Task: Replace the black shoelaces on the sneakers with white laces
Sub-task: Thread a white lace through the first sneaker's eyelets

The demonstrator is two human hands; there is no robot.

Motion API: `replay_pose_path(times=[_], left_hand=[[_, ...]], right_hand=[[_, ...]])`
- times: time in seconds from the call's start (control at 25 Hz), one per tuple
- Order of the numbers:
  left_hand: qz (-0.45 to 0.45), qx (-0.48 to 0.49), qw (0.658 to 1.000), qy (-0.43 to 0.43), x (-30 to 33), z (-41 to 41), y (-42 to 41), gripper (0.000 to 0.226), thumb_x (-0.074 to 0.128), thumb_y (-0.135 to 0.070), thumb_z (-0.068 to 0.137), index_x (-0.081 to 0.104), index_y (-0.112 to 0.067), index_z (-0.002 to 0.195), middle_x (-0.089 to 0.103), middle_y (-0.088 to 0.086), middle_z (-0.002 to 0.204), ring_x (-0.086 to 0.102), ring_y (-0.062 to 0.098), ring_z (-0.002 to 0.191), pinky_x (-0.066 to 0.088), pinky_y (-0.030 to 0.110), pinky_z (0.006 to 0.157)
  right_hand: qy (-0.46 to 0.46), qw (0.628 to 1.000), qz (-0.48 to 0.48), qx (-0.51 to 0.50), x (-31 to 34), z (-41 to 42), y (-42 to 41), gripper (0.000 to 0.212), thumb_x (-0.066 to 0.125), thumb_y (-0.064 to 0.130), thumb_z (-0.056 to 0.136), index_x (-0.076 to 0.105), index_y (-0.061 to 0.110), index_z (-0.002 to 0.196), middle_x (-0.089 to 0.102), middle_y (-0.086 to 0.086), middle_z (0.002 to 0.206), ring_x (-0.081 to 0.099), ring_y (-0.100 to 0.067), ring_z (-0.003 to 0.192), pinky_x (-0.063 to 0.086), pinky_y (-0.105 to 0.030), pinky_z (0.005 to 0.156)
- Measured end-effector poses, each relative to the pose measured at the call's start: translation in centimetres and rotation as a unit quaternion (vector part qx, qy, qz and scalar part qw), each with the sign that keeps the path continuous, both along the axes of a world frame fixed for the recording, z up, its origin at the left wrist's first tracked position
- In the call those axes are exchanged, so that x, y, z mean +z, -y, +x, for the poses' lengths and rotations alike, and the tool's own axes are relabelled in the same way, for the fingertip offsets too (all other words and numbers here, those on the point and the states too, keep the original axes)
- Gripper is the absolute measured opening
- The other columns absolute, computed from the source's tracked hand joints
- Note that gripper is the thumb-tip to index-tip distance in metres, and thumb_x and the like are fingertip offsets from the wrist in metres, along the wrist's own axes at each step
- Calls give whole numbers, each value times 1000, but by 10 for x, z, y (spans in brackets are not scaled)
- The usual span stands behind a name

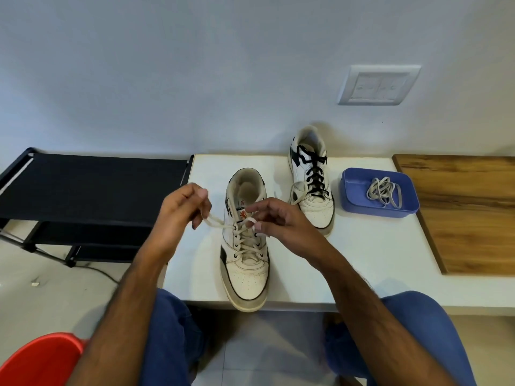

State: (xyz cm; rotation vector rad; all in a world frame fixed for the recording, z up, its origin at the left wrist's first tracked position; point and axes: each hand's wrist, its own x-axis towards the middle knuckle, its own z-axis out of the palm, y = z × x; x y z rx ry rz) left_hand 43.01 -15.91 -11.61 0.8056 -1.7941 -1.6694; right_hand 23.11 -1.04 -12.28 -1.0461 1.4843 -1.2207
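While both hands, left (178,215) and right (274,222), pinch white lace (216,220) ends, the near sneaker (245,246) points toe-first toward the person.

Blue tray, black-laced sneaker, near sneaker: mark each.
blue tray (351,196), head view, left inner wall.
black-laced sneaker (317,210), head view, white toe cap.
near sneaker (245,277), head view, perforated toe box.

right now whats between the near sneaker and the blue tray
In the head view, the black-laced sneaker stands between the near sneaker and the blue tray.
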Motion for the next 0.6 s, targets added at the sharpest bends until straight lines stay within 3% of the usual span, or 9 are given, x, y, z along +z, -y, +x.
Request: replay_pose_path(times=[0.08,0.12,0.2,0.32,0.48,0.6], left_hand=[[-140,-59,955,256,-16,1,3,32,59,-51,95,56,-19,93,60,-1,74,51,12,63,45,31,63],[-162,-105,924,330,-22,0,2,30,60,-54,92,56,-25,97,61,-4,76,53,10,64,46,30,65],[-167,-168,903,358,-28,-3,2,20,64,-51,92,58,-34,100,67,-12,88,61,6,75,53,31,74],[-142,-178,939,257,-24,-9,-3,2,64,-37,96,65,-38,97,70,-15,93,65,5,90,53,34,86],[-53,-85,995,24,-14,-5,-1,18,65,-38,93,66,-27,79,58,-7,76,53,11,75,43,24,69],[71,-18,970,-234,-2,4,6,18,69,-35,89,65,-20,82,53,-1,79,49,15,76,45,29,71]], right_hand=[[11,1000,-13,0,0,-1,0,32,62,-2,96,66,13,124,74,-9,113,70,-19,110,55,-35,98],[-2,1000,-14,-2,-1,-2,1,32,61,-2,96,67,14,123,74,-7,114,69,-19,111,55,-38,100],[-36,999,-7,-10,-4,-1,3,32,61,0,96,68,18,121,74,-2,114,69,-19,110,55,-43,101],[-85,996,8,-16,-7,1,3,36,61,1,97,68,24,123,73,8,116,68,-12,106,56,-37,96],[-123,992,15,1,-5,3,2,43,56,-1,97,65,27,128,71,14,116,65,-2,94,53,-18,84],[-140,990,13,2,-4,4,2,43,54,-1,97,64,25,129,70,16,116,63,0,96,50,-10,79]])
